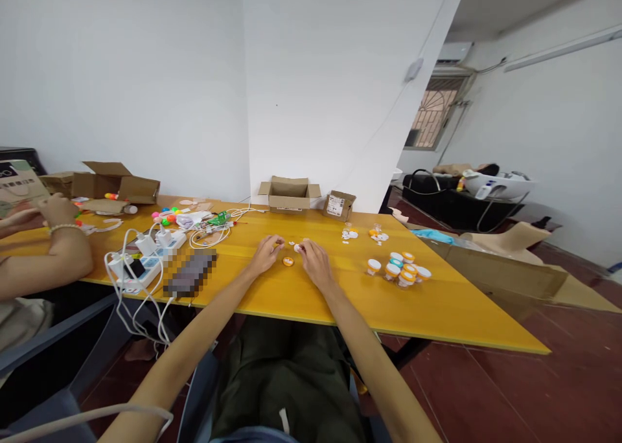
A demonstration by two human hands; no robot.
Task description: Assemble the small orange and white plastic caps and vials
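Note:
My left hand (265, 252) rests on the yellow table (340, 294), fingers pinched on a small orange piece at its tips. My right hand (313, 258) lies close beside it, fingers curled on a small white piece. An orange lid (288, 261) lies flat on the table between the two hands. A few tiny white bits (291, 243) sit just beyond the fingertips. What exactly each hand pinches is too small to name.
A cluster of small orange-lidded jars (403, 268) stands to the right. Loose white caps (348, 234) lie further back. An open cardboard box (289, 194) sits at the wall. A power strip with chargers and cables (146, 258) lies left. Another person's arm (53, 249) rests at the left edge.

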